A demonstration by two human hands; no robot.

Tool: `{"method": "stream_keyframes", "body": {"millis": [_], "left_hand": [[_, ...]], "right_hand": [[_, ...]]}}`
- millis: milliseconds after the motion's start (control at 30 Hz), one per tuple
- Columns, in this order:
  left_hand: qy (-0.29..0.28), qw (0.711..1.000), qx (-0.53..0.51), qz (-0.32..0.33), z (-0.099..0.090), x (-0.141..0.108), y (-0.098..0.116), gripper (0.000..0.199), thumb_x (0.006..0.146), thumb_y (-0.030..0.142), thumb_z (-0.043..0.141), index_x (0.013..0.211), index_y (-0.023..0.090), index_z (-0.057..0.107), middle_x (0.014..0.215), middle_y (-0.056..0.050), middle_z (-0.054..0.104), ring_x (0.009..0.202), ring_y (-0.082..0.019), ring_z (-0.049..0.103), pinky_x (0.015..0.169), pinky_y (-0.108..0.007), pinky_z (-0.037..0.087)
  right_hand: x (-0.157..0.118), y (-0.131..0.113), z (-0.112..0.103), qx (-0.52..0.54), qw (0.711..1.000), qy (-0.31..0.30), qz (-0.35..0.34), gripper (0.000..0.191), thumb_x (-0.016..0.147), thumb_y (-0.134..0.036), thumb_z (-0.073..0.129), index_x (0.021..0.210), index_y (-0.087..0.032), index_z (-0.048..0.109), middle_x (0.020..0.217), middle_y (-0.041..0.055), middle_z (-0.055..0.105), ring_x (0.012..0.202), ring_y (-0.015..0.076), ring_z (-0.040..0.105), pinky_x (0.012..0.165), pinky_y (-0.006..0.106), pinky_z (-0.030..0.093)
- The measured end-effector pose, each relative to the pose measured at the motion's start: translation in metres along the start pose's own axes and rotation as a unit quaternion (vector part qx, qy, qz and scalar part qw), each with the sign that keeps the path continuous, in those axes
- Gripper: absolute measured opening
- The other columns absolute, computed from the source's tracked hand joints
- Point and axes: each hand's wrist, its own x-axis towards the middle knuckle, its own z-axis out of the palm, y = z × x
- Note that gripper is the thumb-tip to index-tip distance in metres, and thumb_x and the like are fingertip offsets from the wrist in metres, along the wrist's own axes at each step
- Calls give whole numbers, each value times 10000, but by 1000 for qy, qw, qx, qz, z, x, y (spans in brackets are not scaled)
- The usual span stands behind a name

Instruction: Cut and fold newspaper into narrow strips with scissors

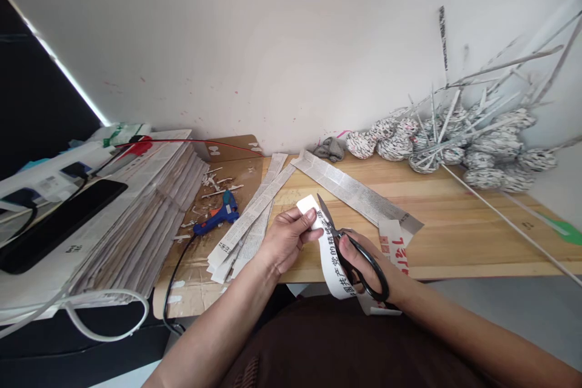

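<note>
My left hand (291, 235) pinches the upper end of a white newspaper strip (334, 273) printed with black characters. The strip curls down toward my lap. In my right hand (366, 260) is a pair of black-handled scissors (375, 276), their blades pointing up beside the strip's edge. Whether the blades are cutting into the paper I cannot tell. Another piece of newspaper with red print (394, 239) shows behind my right hand, its lower part partly hidden. A long grey newspaper strip (350, 185) lies just beyond on the wooden table (327, 248).
Several cut newspaper strips (254, 212) lie left of my hands. A blue glue gun (220, 213) rests on cardboard (200, 254) near paper scraps. Further left, a newspaper stack (150, 218) carries a black phone (63, 224). Woven paper balls (495, 145) with protruding sticks stand at right.
</note>
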Motion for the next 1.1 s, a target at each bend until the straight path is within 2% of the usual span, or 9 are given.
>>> {"method": "stream_keyframes", "body": {"millis": [100,267,500,700,833,967,1033,1100], "left_hand": [[1,1000,-2,11,-1,1,-3,323,626,306,946,814,119,763,705,-5,699,602,-80,647,567,-171,604],[-17,999,34,5,-5,2,-6,398,547,341,980,779,101,764,696,-19,708,602,-84,652,556,-158,591],[-20,1000,17,6,-3,1,-6,404,544,358,981,789,111,774,690,-12,702,621,-82,656,581,-159,596],[-9,999,39,25,-5,1,-5,381,558,349,974,772,108,771,699,-12,707,613,-75,648,591,-165,598],[-12,997,63,36,-5,2,-5,410,580,375,961,815,98,771,694,-15,713,596,-74,651,575,-161,594],[-4,993,89,79,-8,-3,15,455,634,465,919,850,116,724,693,-31,734,604,-132,710,486,-166,570],[15,986,95,138,-12,-12,37,477,646,510,900,869,151,679,695,-22,742,632,-183,748,402,-154,520],[33,975,112,189,-16,-24,64,478,661,508,893,895,182,633,678,5,735,584,-189,744,340,-140,463]], "right_hand": [[0,2,2,58,997,-27,31,646,900,-831,385,682,-225,447,599,-12,484,546,138,445,532,284,394],[-1,4,6,164,980,-71,83,693,822,-892,433,742,-206,495,588,-23,522,467,115,499,466,252,404],[-2,11,13,176,978,-14,113,692,734,-905,551,695,-223,438,484,-79,447,357,77,418,380,211,353],[-2,10,10,176,979,-32,94,667,808,-869,508,727,-208,483,509,-68,474,386,77,454,416,210,375],[0,11,9,183,979,-21,82,647,782,-846,582,699,-212,483,477,-73,450,344,76,414,366,211,332],[2,12,-1,198,980,25,27,637,805,-835,565,672,-216,496,468,-63,435,335,85,401,357,231,326],[2,13,-13,191,981,39,4,625,853,-812,524,671,-214,513,481,-51,443,349,91,412,367,241,332],[2,16,-27,188,980,58,-19,602,887,-778,512,680,-213,528,497,-46,448,360,91,409,368,242,322]]}}
